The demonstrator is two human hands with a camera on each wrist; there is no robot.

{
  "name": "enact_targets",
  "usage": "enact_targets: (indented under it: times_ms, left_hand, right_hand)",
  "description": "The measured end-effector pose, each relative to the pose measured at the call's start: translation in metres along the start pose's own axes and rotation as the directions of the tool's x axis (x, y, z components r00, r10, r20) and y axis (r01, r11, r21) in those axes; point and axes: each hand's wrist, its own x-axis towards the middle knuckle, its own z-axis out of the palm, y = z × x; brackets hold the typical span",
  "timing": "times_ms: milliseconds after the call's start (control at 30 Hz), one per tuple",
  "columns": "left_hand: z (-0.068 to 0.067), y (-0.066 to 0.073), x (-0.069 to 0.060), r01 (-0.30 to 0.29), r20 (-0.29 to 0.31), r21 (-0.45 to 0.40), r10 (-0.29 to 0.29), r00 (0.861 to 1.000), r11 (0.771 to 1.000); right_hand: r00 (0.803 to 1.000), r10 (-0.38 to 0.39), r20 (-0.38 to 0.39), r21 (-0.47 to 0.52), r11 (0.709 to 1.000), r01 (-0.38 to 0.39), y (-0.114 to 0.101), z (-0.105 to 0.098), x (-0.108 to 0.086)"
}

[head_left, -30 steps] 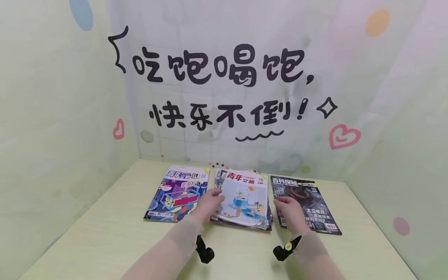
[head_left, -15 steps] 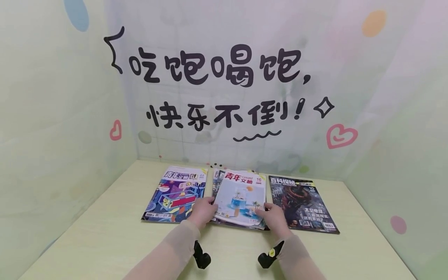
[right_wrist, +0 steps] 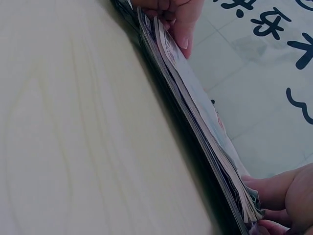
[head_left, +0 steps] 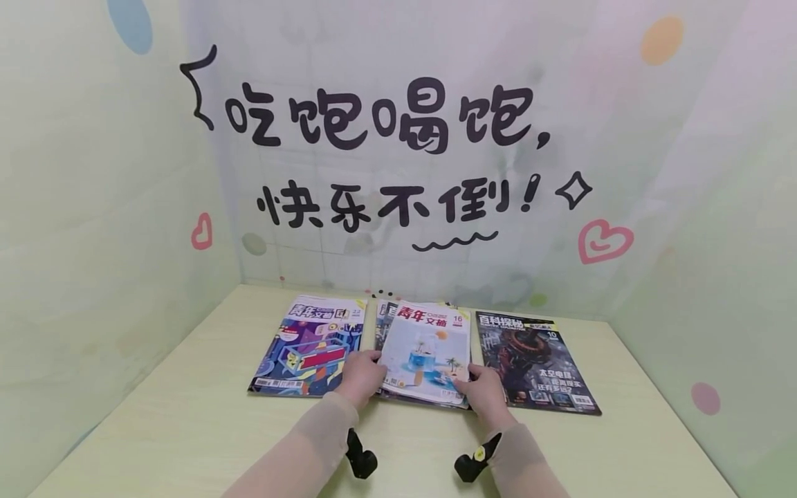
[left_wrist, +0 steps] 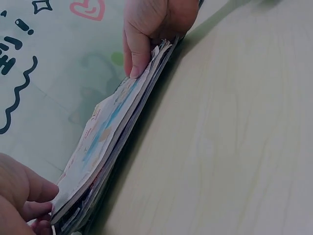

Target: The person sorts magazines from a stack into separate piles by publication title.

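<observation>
Between the two hands lies a stack of magazines, its top one [head_left: 423, 353] white with a blue beach picture. The left hand [head_left: 362, 377] grips the stack's left edge, fingers at the side and thumb by the cover. At the lower right corner the right hand [head_left: 486, 393] pinches the stack, its thumb on the cover. In the left wrist view the page edges of the stack [left_wrist: 110, 152] face the camera, with the right hand [left_wrist: 159, 22] at the far end. The right wrist view shows the stack [right_wrist: 195, 127] side-on, and the left hand [right_wrist: 181, 19] beyond.
A purple magazine [head_left: 311, 346] lies left of the stack, partly behind the left hand. To the right lies a dark magazine [head_left: 538, 363]. Both rest on the pale wooden table [head_left: 187, 422], which printed curtains [head_left: 349, 270] enclose at the back and sides.
The right hand has moved left from the dark magazine's edge to the stack and taken hold of its corner. The left hand has slid lower along the stack's left edge.
</observation>
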Motion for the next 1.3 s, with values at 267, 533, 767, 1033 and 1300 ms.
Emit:
enact_targets:
  times_ms: [267,533,767,1033,1300]
  left_hand:
    - [-0.004,0.008,-0.001,-0.024,0.079,-0.120,0.034,0.996,0.993]
    - [-0.006,0.006,-0.006,0.117,0.281,-0.310,-0.027,0.959,0.944]
    - [-0.006,0.006,-0.011,0.138,0.317,-0.352,-0.020,0.948,0.926]
    - [-0.001,0.000,-0.016,0.160,0.284,-0.456,-0.028,0.958,0.875]
    - [-0.002,-0.001,-0.015,0.229,0.307,-0.592,-0.046,0.951,0.773]
  right_hand:
    - [1.000,0.005,0.007,-0.007,1.000,-0.005,-0.001,0.000,0.000]
    - [1.000,0.012,0.013,-0.016,1.000,-0.012,0.000,0.002,0.002]
    - [1.000,0.029,0.011,0.000,1.000,-0.029,-0.001,0.001,0.002]
    - [0.998,0.055,0.040,0.073,0.996,-0.058,-0.003,-0.001,0.001]
    - [0.990,0.111,0.084,0.136,0.983,-0.121,-0.008,-0.008,0.003]
